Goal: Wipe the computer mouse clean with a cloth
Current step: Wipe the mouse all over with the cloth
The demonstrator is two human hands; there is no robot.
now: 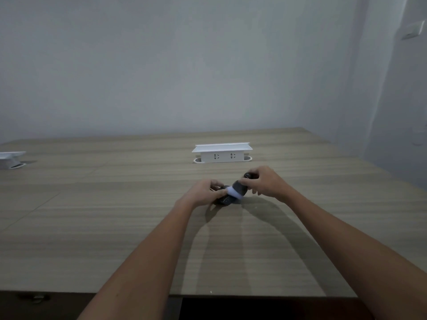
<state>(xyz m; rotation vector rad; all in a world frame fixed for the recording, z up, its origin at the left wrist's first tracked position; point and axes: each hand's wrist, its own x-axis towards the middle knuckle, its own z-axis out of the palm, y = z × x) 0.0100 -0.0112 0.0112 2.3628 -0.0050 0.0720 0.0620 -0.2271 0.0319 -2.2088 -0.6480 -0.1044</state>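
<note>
No brand, label or writing is reading clearly anywhere; the only markings showing are the slot openings on the white socket box point(222, 153) standing near the far middle of the wooden table point(92, 215). The dark computer mouse point(223, 199) is lying on the table just in front of that box, between the two hands, and its long axis appears to be running from near-left to far-right, though which end is the front cannot be told. The left hand point(204, 192) is closing its fingers around the mouse's left side, steadying it. The right hand point(263, 181) is pinching a dark cloth point(240, 187) whose white edge is pressing against the mouse's top; a further dark bit of cloth is sticking out above the right fingers. A second white box point(10, 159) is sitting at the table's far left edge. Neither box is showing any contents.
</note>
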